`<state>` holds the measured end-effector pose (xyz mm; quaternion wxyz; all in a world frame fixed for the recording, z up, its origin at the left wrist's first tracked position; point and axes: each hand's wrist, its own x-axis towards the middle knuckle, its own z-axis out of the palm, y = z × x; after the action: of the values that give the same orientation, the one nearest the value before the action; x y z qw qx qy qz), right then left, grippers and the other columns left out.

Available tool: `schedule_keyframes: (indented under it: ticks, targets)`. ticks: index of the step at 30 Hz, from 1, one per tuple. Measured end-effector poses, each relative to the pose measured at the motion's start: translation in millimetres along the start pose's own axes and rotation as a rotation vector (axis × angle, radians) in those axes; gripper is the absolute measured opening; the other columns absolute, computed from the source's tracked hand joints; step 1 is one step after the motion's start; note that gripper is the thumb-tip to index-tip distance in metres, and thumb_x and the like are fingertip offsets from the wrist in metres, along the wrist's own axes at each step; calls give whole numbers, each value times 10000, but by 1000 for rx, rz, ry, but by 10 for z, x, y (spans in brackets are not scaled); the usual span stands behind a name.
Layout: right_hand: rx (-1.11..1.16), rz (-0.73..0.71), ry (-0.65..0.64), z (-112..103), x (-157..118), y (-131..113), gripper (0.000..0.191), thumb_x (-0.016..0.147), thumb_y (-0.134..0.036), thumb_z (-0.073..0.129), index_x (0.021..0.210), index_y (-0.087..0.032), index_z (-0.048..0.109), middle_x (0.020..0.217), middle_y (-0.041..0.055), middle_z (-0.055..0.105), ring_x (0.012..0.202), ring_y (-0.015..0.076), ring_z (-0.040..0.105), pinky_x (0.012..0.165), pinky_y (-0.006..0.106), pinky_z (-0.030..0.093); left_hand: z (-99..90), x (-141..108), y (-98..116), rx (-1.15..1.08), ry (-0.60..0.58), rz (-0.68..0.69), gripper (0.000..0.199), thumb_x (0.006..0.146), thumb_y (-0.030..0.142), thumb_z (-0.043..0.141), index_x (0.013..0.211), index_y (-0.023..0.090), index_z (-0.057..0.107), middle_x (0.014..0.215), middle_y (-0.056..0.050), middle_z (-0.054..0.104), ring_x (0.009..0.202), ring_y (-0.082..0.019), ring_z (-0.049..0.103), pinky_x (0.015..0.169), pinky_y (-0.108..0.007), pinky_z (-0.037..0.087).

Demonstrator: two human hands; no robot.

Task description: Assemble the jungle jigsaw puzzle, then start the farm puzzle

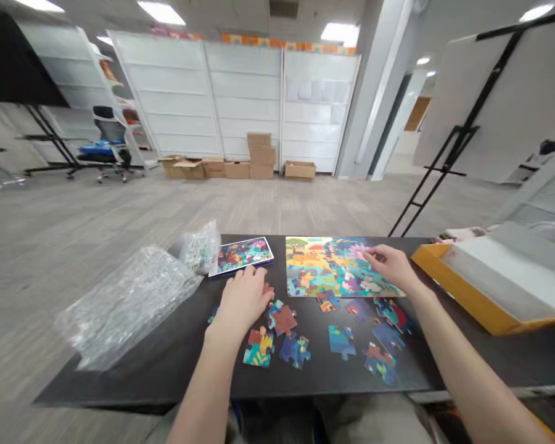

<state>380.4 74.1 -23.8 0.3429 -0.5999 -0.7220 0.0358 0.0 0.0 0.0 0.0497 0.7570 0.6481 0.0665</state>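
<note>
We pinch our right hand [391, 265] over the puzzle [317, 266], hold unclear, left hand [241, 297] loosely open beside loose pieces [283, 319]; alignment needs precision.

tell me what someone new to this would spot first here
Probably the bright, colourful puzzle at the table's far edge, with the right hand at its right part. Next, the shiny plastic wrap on the left and the open yellow-edged box on the right, with loose pieces scattered between them on the black table.

Plastic wrap [134, 302] (left) and 1 box [472, 301] flank puzzle pieces [342, 341]; near table edge [324, 387] open.
</note>
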Motion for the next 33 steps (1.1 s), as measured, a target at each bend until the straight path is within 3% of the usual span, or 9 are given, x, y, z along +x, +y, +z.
schedule_keyframes:
  ticks: [5,8,10,18,24,26,29,33]
  targets:
    - [48,-303,-339,120,34,-732,264,937,-402,582,935,-203,756,915,73,761,777,203,669,740,330,505,54,49,222,-120,-14,278,329,949,274,599,1273,214,612,1281,-89,651,1180,-259,589,1013,-376,473]
    - [41,-403,-509,262,27,-1063,224,905,-365,659,1025,-198,749,992,82,759,915,242,679,857,370,499,130,83,300,-131,-17,324,302,947,252,602,1246,220,623,1282,-82,666,1200,-268,578,1023,-395,467]
    - [35,-419,-556,363,10,-1182,235,890,-343,692,1064,-195,743,1058,93,750,1008,264,667,906,387,489,180,97,316,-121,-20,330,285,941,239,611,1224,220,633,1278,-81,673,1203,-276,578,1017,-409,467]
    - [-4,-411,-571,608,-77,-1184,359,810,-325,777,1136,-183,726,1115,114,723,1091,298,636,973,428,469,208,122,303,-69,-42,329,222,946,240,605,1154,196,668,1228,-92,699,1141,-299,615,948,-433,491]
    - [98,-345,-545,350,-82,-1245,359,777,-268,750,1122,-188,692,1123,91,712,1041,256,632,933,384,477,208,139,286,-103,-38,318,216,945,239,604,1147,199,670,1222,-82,699,1125,-282,622,952,-408,493]
    - [159,-310,-652,210,-118,-1298,359,764,-311,763,1099,-205,687,1075,57,713,925,216,639,843,332,493,219,144,275,-120,-40,318,222,946,240,603,1153,201,670,1225,-75,698,1124,-277,621,967,-403,489]
    - [175,-296,-923,98,-232,-1401,371,693,-329,821,1027,-217,702,925,9,692,762,169,602,682,264,468,233,148,263,-145,-45,322,228,950,240,598,1162,195,669,1233,-77,693,1142,-273,615,985,-397,487]
    - [152,-377,-1013,97,-341,-1493,497,628,-319,872,1082,-216,698,962,11,678,766,164,576,648,249,434,242,149,256,-164,-38,322,231,954,238,592,1168,194,669,1238,-84,687,1159,-264,614,1000,-388,486]
